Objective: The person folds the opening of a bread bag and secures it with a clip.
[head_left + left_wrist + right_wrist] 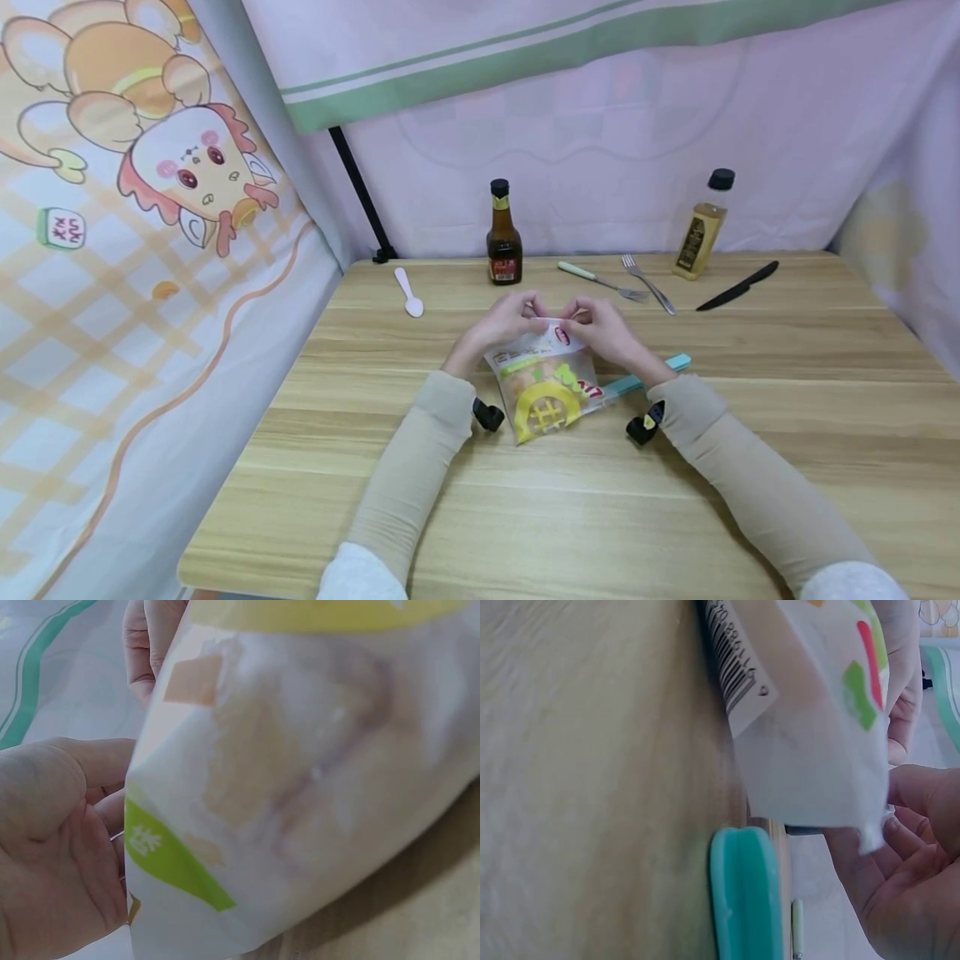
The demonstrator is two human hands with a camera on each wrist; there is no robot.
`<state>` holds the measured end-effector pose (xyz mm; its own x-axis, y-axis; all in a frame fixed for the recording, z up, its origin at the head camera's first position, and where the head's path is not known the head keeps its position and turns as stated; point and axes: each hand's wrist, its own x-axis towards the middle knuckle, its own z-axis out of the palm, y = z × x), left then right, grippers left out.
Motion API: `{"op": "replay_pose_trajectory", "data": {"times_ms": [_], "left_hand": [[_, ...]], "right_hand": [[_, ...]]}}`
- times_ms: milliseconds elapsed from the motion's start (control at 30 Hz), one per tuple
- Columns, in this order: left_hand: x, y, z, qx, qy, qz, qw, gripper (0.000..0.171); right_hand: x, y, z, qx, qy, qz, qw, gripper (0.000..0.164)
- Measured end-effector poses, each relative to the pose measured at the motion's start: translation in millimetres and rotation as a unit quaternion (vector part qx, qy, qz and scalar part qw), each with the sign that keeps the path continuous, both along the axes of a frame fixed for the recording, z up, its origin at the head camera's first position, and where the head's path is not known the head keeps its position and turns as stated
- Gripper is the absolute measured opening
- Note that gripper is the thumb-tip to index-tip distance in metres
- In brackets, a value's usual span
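Note:
A printed plastic food bag [532, 387], with a yellow and green design, is held up over the table in the head view. My left hand [512, 319] pinches its top edge on the left side. On the same edge, close beside it, my right hand [600, 329] pinches with thumb and fingers. Pale lumpy contents show through the bag [255, 750] in the left wrist view. A barcode is printed on the side of the bag [810, 772] seen from the right wrist. Under my right wrist lies a long grooved teal strip [678, 362], partly hidden by the arm.
Behind the hands stand a dark sauce bottle [505, 242] and a yellowish bottle [702, 229]. A pink spoon [409, 296] lies to the left. To the right are a green-handled fork [592, 277], a metal fork [651, 287] and a black knife [738, 287]. Cloth curtains [570, 175] border the table.

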<state>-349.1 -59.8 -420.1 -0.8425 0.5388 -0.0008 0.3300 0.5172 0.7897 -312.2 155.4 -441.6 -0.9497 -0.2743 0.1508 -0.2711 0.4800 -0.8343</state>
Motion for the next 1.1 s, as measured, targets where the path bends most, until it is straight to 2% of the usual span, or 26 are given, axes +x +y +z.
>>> {"op": "replay_pose_trajectory", "data": {"times_ms": [533,800,1100], "left_hand": [[0.3,3.4,-4.1,0.011,0.03,-0.008,0.9995,0.008],[1.0,6.1,-4.4,0.013,0.045,-0.011,0.9988,0.009],[0.4,4.8,-4.1,0.01,0.051,-0.006,0.9986,0.01]], "right_hand": [[2.0,1.4,-0.6,-0.016,0.009,0.011,1.0,0.005],[0.4,1.4,0.0,-0.019,0.025,0.027,0.999,0.01],[1.3,1.9,4.3,-0.036,-0.003,0.032,0.999,0.012]]}}
